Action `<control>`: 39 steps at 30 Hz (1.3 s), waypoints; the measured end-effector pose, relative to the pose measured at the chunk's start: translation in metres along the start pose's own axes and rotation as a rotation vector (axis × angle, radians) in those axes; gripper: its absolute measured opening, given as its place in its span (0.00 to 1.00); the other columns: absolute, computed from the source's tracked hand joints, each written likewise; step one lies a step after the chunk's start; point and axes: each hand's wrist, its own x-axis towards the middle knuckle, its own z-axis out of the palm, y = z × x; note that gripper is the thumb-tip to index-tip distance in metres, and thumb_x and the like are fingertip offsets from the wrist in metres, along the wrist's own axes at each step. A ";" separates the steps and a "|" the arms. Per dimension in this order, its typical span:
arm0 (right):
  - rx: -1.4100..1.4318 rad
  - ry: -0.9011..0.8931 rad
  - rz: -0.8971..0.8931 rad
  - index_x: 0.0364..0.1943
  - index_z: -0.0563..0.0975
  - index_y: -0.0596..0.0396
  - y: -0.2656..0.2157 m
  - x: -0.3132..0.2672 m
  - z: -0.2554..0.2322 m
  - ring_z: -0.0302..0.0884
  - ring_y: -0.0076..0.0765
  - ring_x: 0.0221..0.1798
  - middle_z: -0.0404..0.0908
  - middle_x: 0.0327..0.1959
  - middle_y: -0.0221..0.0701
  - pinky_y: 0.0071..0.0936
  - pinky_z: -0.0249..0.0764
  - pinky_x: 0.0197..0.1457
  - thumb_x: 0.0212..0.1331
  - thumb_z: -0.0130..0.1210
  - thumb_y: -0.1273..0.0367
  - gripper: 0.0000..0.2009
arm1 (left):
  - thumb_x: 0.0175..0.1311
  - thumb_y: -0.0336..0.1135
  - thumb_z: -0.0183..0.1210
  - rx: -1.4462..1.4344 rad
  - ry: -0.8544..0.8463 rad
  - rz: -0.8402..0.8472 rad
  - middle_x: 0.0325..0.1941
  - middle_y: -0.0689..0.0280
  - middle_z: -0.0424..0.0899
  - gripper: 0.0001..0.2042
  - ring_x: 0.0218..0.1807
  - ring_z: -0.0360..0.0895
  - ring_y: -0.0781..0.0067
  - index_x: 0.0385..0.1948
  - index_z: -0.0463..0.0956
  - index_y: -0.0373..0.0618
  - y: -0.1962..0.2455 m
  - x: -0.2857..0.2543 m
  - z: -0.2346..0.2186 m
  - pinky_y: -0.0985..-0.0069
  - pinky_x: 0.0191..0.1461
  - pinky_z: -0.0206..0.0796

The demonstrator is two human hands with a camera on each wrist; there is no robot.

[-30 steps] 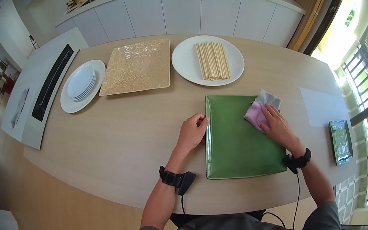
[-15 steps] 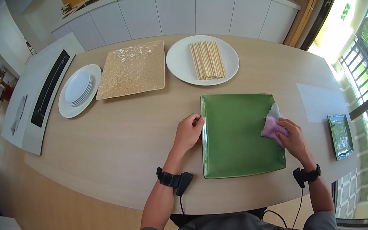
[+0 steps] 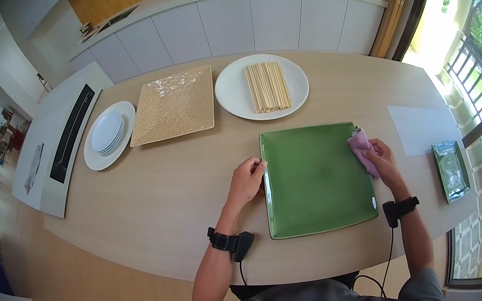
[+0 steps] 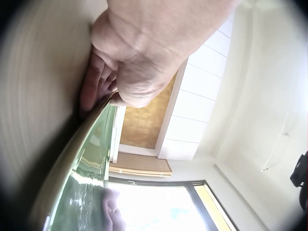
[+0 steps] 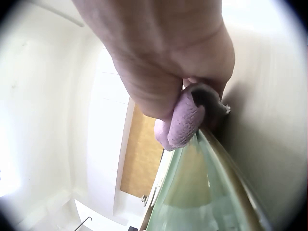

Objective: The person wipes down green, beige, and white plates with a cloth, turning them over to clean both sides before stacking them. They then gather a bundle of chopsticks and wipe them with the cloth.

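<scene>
A large square green plate [image 3: 318, 180] lies in front of me on the table. My left hand [image 3: 248, 180] grips its left rim, with the thumb on top and the fingers curled beneath, as the left wrist view shows. At the right rim, my right hand [image 3: 385, 162] pinches a pink and grey cloth [image 3: 363, 152]. In the right wrist view the cloth [image 5: 183, 122] is folded over the plate's edge, thumb on one side and fingers on the other. The fingertips behind the cloth are hidden.
Along the far side stand small white plates [image 3: 107, 130] stacked on a larger white plate [image 3: 98, 161], a tan patterned square plate [image 3: 176, 103], and a white oval plate [image 3: 233, 95] holding wooden sticks [image 3: 268, 87]. To the right are a white sheet [image 3: 422, 125] and a small green rectangular dish [image 3: 452, 170].
My right hand has drawn the cloth from the plate's upper surface out to its right rim, where the cloth now wraps the edge. The left hand keeps its hold on the left rim.
</scene>
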 end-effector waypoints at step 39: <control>0.692 -0.128 0.051 0.60 0.69 0.61 0.013 0.014 -0.009 0.79 0.30 0.54 0.79 0.54 0.36 0.26 0.78 0.57 0.69 0.52 0.74 0.17 | 0.74 0.39 0.57 -0.030 0.041 0.009 0.31 0.67 0.84 0.13 0.26 0.76 0.84 0.43 0.79 0.35 -0.004 0.000 0.000 0.82 0.24 0.68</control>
